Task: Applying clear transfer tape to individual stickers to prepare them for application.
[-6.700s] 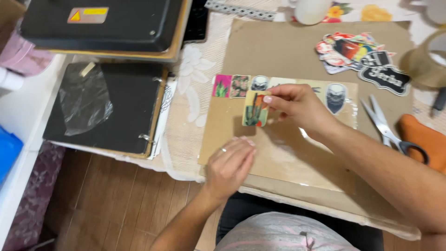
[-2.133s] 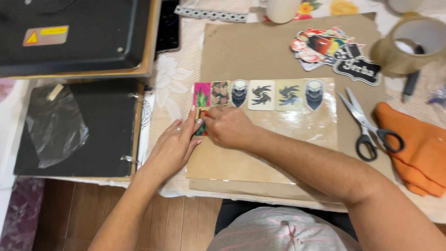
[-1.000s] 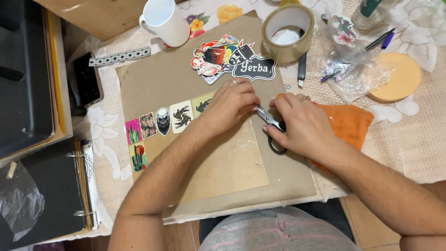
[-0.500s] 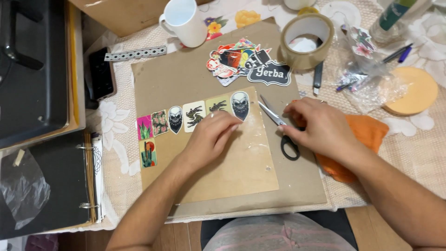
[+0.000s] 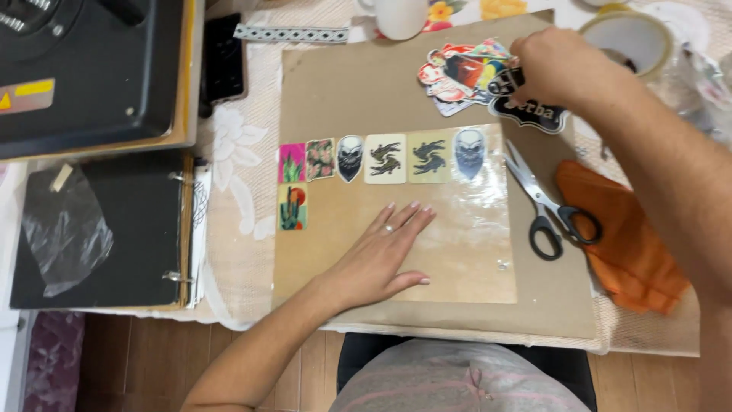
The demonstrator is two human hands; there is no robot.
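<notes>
My left hand (image 5: 379,255) lies flat, fingers spread, on a clear plastic sheet (image 5: 465,259) that covers a brown cardboard board (image 5: 343,91). A row of stickers (image 5: 381,158) runs across the sheet's top edge, with one cactus sticker (image 5: 293,207) below its left end. At the far right my right hand (image 5: 560,69) reaches into a pile of loose stickers (image 5: 465,76); its fingertips pinch at the pile, next to a black label sticker (image 5: 534,116).
Scissors (image 5: 550,206) lie right of the sheet beside an orange cloth (image 5: 629,236). A tape roll (image 5: 633,38) and white mug (image 5: 402,17) stand at the back. A black binder (image 5: 99,229), a black machine (image 5: 84,69) and a phone (image 5: 223,57) sit on the left.
My right hand left the scissors and moved up to the sticker pile. My left hand slid down to the sheet's middle. The view shifted.
</notes>
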